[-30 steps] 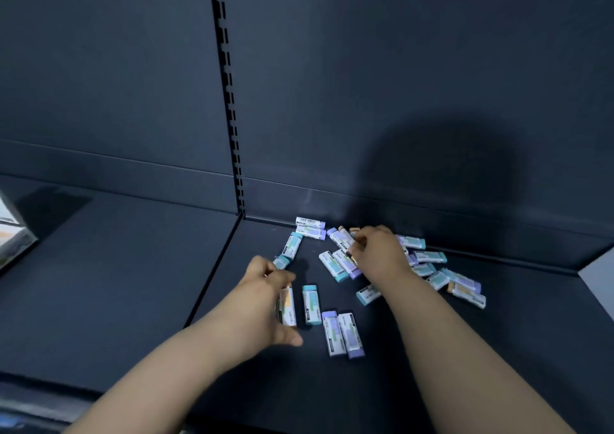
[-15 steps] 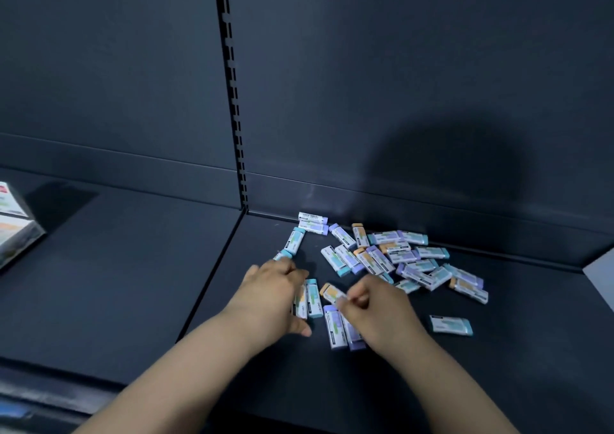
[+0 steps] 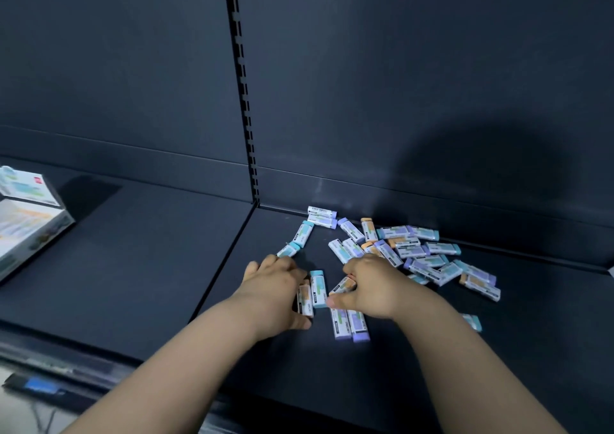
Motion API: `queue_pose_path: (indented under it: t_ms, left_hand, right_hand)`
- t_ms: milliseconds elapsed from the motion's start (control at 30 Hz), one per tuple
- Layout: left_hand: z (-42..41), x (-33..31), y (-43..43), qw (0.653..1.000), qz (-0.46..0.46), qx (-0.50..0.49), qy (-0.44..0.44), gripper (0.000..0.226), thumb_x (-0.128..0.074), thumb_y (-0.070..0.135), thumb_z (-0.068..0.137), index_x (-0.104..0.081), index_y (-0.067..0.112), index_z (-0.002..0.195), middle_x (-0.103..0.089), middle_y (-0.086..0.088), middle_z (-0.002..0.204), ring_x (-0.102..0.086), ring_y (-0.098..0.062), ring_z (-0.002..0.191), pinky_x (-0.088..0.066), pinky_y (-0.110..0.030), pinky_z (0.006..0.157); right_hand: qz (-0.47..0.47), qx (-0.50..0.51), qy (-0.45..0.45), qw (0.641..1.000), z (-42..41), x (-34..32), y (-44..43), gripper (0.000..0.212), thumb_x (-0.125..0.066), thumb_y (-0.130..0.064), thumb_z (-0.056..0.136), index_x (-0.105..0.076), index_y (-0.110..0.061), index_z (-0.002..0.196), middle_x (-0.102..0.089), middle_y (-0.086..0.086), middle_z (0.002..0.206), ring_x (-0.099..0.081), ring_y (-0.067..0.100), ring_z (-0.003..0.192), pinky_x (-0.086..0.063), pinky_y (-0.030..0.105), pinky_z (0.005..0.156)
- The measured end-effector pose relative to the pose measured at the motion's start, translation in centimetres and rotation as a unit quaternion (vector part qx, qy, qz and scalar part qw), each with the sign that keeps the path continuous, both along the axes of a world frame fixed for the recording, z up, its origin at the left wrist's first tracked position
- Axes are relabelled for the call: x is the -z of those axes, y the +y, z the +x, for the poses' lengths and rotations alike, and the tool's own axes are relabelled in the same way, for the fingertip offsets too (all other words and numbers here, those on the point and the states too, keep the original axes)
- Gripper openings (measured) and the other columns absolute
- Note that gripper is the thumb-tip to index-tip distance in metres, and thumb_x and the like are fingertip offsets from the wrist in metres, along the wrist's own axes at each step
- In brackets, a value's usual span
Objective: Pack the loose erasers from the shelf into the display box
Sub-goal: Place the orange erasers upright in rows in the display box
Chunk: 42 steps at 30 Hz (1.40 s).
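Observation:
Several loose erasers (image 3: 415, 251) in white sleeves with teal, purple and orange ends lie scattered on the dark shelf (image 3: 498, 350), right of the upright. My left hand (image 3: 275, 287) curls over an orange-banded eraser (image 3: 305, 299) standing beside a teal one (image 3: 318, 287). My right hand (image 3: 372, 287) pinches an orange-ended eraser (image 3: 344, 284) just right of it. Two erasers (image 3: 349, 325), one purple-ended, lie below my right hand. The display box (image 3: 30, 224) stands at the far left edge, well apart from both hands.
A slotted metal upright (image 3: 244, 101) splits the back panel. A seam (image 3: 226, 261) divides the left shelf board from the right. One teal eraser (image 3: 473, 321) lies alone by my right forearm. The shelf's front lip (image 3: 66, 367) carries a blue label strip.
My right hand came back from the far pile toward my left hand, carrying an orange-ended eraser. My left hand stayed on the eraser it holds. The view shifted a little right.

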<state>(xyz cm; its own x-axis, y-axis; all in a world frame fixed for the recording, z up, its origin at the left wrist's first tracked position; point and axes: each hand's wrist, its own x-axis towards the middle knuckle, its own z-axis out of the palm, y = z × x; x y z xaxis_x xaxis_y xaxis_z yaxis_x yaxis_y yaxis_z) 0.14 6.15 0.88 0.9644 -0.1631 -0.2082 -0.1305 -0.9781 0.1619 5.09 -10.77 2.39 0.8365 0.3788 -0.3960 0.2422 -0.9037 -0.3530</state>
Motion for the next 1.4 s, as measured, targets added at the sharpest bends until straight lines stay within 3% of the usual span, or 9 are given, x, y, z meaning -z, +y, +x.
queue_pose_path:
  t_ms: [100,333,500,667,767,867,933,1100,1400]
  left_hand:
    - [0.0,-0.1,-0.2,1.000,-0.003,-0.013,0.003,0.072,-0.068,0.052,0.071,-0.040,0.029,0.134,-0.034,0.004,0.137,-0.026,-0.018,0.126,-0.023,-0.033,0.101]
    - [-0.1,-0.9,0.3,0.995,-0.051,-0.026,-0.080,0.070,-0.070,0.050,0.070,-0.040,0.032,0.131,-0.042,0.009,0.129,-0.034,-0.014,0.120,-0.024,-0.030,0.094]
    - [-0.7,-2.1,3.4,0.988,-0.080,0.004,-0.133,0.066,-0.066,0.052,0.073,-0.039,0.034,0.131,-0.042,0.014,0.128,-0.034,-0.011,0.119,-0.023,-0.026,0.091]
    - [-1.3,-2.8,10.0,0.983,-0.048,0.048,-0.171,0.068,-0.062,0.055,0.074,-0.037,0.034,0.133,-0.042,0.014,0.131,-0.036,-0.012,0.121,-0.027,-0.029,0.096]
    - [-2.1,-2.8,15.0,0.975,-0.041,0.071,-0.206,0.063,-0.066,0.051,0.069,-0.049,0.031,0.126,-0.053,0.011,0.122,-0.048,-0.018,0.113,-0.034,-0.034,0.091]
    - [-2.8,-2.2,20.0,0.965,-0.048,0.083,-0.246,0.058,-0.073,0.043,0.057,-0.061,0.027,0.111,-0.064,0.008,0.104,-0.060,-0.021,0.095,-0.043,-0.036,0.079]
    - [-3.2,-2.0,22.8,0.963,-0.049,0.091,-0.250,0.058,-0.074,0.041,0.055,-0.061,0.027,0.110,-0.065,0.009,0.103,-0.061,-0.021,0.093,-0.043,-0.035,0.078]
    - [-4.6,-1.6,27.0,0.966,-0.043,0.084,-0.241,0.059,-0.075,0.039,0.055,-0.062,0.025,0.111,-0.066,0.008,0.105,-0.062,-0.022,0.097,-0.046,-0.036,0.079]
    - [-6.9,-1.8,31.0,0.974,-0.021,0.048,-0.221,0.069,-0.079,0.049,0.049,-0.063,0.025,0.111,-0.067,0.009,0.102,-0.062,-0.018,0.095,-0.048,-0.034,0.076]
  right_hand:
    - [-0.004,0.012,-0.020,1.000,-0.2,-0.1,0.2,0.062,-0.072,-0.045,0.073,-0.053,-0.009,0.119,-0.050,0.006,0.122,-0.052,0.021,0.109,-0.046,0.034,0.093]
    - [0.091,-0.027,-0.072,0.993,-1.1,-1.4,1.1,0.080,-0.076,-0.022,0.074,-0.032,-0.014,0.140,-0.032,0.004,0.142,-0.040,0.018,0.127,-0.034,0.026,0.105]
    - [0.152,0.011,-0.092,0.984,-2.6,-1.3,4.6,0.061,-0.075,-0.014,0.072,-0.046,-0.014,0.126,-0.038,0.005,0.128,-0.051,0.017,0.111,-0.040,0.024,0.098]
    - [0.217,0.068,-0.124,0.966,-4.7,-0.3,11.0,0.062,-0.074,-0.013,0.070,-0.046,-0.022,0.124,-0.041,-0.006,0.116,-0.050,0.012,0.105,-0.045,0.026,0.091]
    - [0.253,0.089,-0.154,0.951,-6.1,0.0,15.7,0.056,-0.071,-0.013,0.070,-0.049,-0.026,0.120,-0.043,-0.007,0.115,-0.049,0.007,0.102,-0.038,0.011,0.088]
    - [0.274,0.115,-0.165,0.941,-7.6,0.2,20.3,0.054,-0.071,-0.016,0.071,-0.049,-0.029,0.118,-0.045,-0.010,0.113,-0.049,0.000,0.098,-0.037,0.007,0.087]
    - [0.275,0.129,-0.175,0.937,-8.6,0.2,23.1,0.057,-0.072,-0.017,0.071,-0.048,-0.028,0.121,-0.046,-0.012,0.112,-0.047,-0.004,0.096,-0.034,0.002,0.084]
    - [0.239,0.153,-0.186,0.940,-10.4,-0.1,26.4,0.063,-0.073,-0.018,0.073,-0.043,-0.025,0.129,-0.042,-0.016,0.117,-0.043,0.000,0.112,-0.030,0.011,0.094]
    - [0.225,0.080,-0.144,0.960,-11.1,-0.8,30.1,0.069,-0.074,-0.032,0.074,-0.040,-0.032,0.134,-0.042,-0.019,0.130,-0.038,0.002,0.123,-0.033,0.026,0.108]
